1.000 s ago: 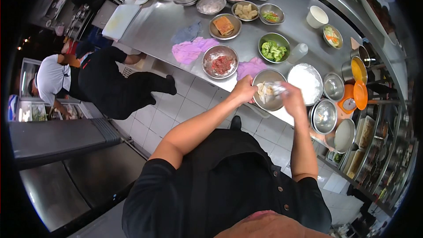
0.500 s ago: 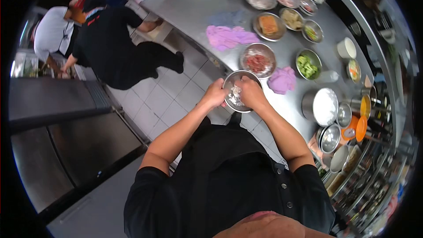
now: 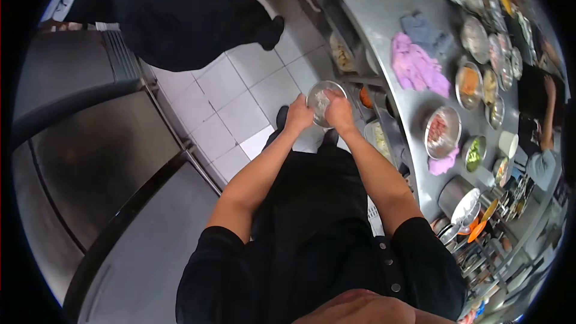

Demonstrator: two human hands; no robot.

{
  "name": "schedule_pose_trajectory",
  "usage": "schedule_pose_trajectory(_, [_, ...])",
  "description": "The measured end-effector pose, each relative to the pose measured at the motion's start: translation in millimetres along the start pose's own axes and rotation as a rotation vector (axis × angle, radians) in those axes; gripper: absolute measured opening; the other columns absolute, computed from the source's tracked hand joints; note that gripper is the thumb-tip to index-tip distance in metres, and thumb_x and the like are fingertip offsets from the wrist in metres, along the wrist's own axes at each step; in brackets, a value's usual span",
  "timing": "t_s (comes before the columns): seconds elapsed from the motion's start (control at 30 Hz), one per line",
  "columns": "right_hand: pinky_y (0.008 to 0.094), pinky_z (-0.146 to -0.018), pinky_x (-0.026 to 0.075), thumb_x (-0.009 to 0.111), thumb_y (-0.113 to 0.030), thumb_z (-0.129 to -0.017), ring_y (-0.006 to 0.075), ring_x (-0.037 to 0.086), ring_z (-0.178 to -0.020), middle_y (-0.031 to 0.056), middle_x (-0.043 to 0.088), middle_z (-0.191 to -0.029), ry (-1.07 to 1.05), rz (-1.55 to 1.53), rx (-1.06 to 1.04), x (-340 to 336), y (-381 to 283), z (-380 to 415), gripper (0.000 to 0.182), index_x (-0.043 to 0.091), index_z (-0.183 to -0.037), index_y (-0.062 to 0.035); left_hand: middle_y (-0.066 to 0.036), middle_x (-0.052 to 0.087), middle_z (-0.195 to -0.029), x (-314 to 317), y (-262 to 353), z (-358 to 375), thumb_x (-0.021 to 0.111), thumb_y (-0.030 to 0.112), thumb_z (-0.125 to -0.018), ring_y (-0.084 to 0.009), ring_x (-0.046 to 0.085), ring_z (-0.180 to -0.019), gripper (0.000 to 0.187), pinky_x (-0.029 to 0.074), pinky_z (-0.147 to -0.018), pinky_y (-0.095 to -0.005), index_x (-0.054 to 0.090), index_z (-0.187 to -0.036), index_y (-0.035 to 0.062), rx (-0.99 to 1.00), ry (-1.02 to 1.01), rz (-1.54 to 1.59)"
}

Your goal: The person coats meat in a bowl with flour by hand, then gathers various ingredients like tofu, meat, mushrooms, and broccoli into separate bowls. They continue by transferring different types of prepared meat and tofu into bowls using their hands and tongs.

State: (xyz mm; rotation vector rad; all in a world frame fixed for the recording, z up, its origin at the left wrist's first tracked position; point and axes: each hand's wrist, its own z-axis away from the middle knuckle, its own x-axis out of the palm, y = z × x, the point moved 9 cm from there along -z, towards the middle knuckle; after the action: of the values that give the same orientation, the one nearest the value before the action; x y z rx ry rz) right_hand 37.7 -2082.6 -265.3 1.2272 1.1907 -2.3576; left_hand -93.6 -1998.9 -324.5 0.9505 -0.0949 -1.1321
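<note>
A round metal bowl (image 3: 317,121) is held out in front of my body, above the tiled floor. It contains white, powdery-looking contents (image 3: 321,103), blurred. My left hand (image 3: 299,114) is closed on the bowl's left rim. From the right side, my right hand (image 3: 338,111) reaches over the rim with bent fingers inside the bowl. What those fingers hold, if anything, is hidden.
To my right runs a steel counter (image 3: 414,138) with a bowl of red meat (image 3: 443,133), a pink cloth (image 3: 414,66) and several other bowls. Steel fridges (image 3: 90,162) stand at left. A person in black (image 3: 174,12) bends over ahead. Another person's arm (image 3: 548,108) shows far right.
My view has turned left, so the counter has shifted right and the fridges fill more of the left side. The bowl has moved from the counter's edge to over the floor, both hands still at it.
</note>
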Motion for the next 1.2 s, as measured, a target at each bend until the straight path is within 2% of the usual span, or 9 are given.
schedule_pose_trajectory(0.07, [0.0473, -0.095, 0.053, 0.065, -0.004, -0.076, 0.0412, 0.065, -0.108, 0.0240, 0.066, -0.120, -0.101, -0.011, -0.116, 43, -3, -24, 0.042, 0.070, -0.118, -0.0044, -0.029, 0.067, -0.084, 3, -42, -43, 0.061, 0.010, -0.083, -0.0475, 0.067, -0.082, 0.018, 0.054, -0.074, -0.0501, 0.054, -0.094, -0.0036, -0.005, 0.059, 0.005])
schedule_pose_trajectory(0.1, [0.0478, -0.092, 0.054, 0.068, -0.010, -0.077, 0.0418, 0.066, -0.103, 0.0248, 0.069, -0.113, -0.151, 0.046, 0.083, 63, 21, -46, 0.039, 0.070, -0.116, -0.0042, -0.029, 0.067, -0.085, 11, -67, -65, 0.062, 0.012, -0.083, -0.0494, 0.065, -0.088, 0.020, 0.052, -0.077, -0.0515, 0.055, -0.093, -0.0032, -0.013, 0.086, 0.021])
schedule_pose_trajectory(0.23, [0.0482, -0.086, 0.055, 0.068, -0.013, -0.079, 0.0445, 0.068, -0.092, 0.0236, 0.071, -0.100, 0.203, -0.039, 0.145, 125, 129, -135, 0.030, 0.071, -0.108, -0.0039, -0.028, 0.066, -0.082, 61, -168, -139, 0.063, 0.012, -0.083, -0.0475, 0.066, -0.085, 0.019, 0.051, -0.073, -0.0515, 0.055, -0.090, -0.0026, -0.134, 0.107, 0.136])
schedule_pose_trajectory(0.37, [0.0467, -0.090, 0.054, 0.065, -0.012, -0.081, 0.0441, 0.067, -0.101, 0.0253, 0.069, -0.110, 0.309, 0.153, 0.085, 188, 259, -239, 0.031, 0.069, -0.109, 0.0005, -0.025, 0.065, -0.076, 85, -220, -175, 0.062, 0.012, -0.085, -0.0375, 0.069, -0.067, 0.017, 0.053, -0.064, -0.0476, 0.054, -0.089, -0.0029, -0.239, 0.123, 0.246])
schedule_pose_trajectory(0.43, [0.0467, -0.099, 0.050, 0.062, -0.015, -0.086, 0.0426, 0.063, -0.114, 0.0246, 0.068, -0.117, 0.193, 0.197, 0.375, 206, 313, -279, 0.031, 0.069, -0.113, -0.0008, -0.024, 0.065, -0.074, 91, -240, -191, 0.061, 0.013, -0.086, -0.0354, 0.069, -0.062, 0.018, 0.053, -0.061, -0.0465, 0.054, -0.090, -0.0030, -0.261, 0.114, 0.210])
schedule_pose_trajectory(0.53, [0.0479, -0.095, 0.052, 0.064, -0.014, -0.085, 0.0413, 0.065, -0.110, 0.0251, 0.067, -0.117, 0.084, 0.309, 0.536, 239, 393, -323, 0.033, 0.063, -0.117, -0.0057, -0.020, 0.063, -0.068, 96, -252, -207, 0.060, 0.013, -0.089, -0.0331, 0.067, -0.056, 0.019, 0.053, -0.056, -0.0443, 0.052, -0.092, -0.0033, -0.283, 0.124, 0.155])
schedule_pose_trajectory(0.8, [0.0504, -0.097, 0.051, 0.064, -0.019, -0.090, 0.0407, 0.063, -0.118, 0.0208, 0.065, -0.127, 0.086, 0.376, 0.565, 266, 454, -364, 0.043, 0.056, -0.130, -0.0090, -0.018, 0.064, -0.064, 102, -268, -239, 0.060, 0.015, -0.091, -0.0282, 0.067, -0.051, 0.019, 0.051, -0.048, -0.0373, 0.054, -0.092, -0.0032, -0.378, 0.109, 0.259])
schedule_pose_trajectory(0.9, [0.0497, -0.097, 0.051, 0.060, -0.023, -0.093, 0.0375, 0.063, -0.119, 0.0216, 0.063, -0.131, 0.041, 0.169, 0.870, 273, 492, -367, 0.037, 0.063, -0.126, -0.0076, -0.019, 0.064, -0.064, 103, -268, -257, 0.060, 0.016, -0.091, -0.0291, 0.067, -0.052, 0.020, 0.052, -0.050, -0.0384, 0.055, -0.092, -0.0029, -0.352, 0.147, 0.215])
schedule_pose_trajectory(1.2, [0.0496, -0.090, 0.053, 0.062, -0.032, -0.091, 0.0412, 0.066, -0.109, 0.0247, 0.062, -0.132, 0.401, 0.196, 0.799, 220, 407, -315, 0.049, 0.062, -0.125, 0.0036, -0.024, 0.067, -0.070, 96, -226, -282, 0.059, 0.017, -0.087, -0.0398, 0.070, -0.067, 0.020, 0.054, -0.064, -0.0470, 0.055, -0.089, -0.0024, -0.305, 0.200, 0.113])
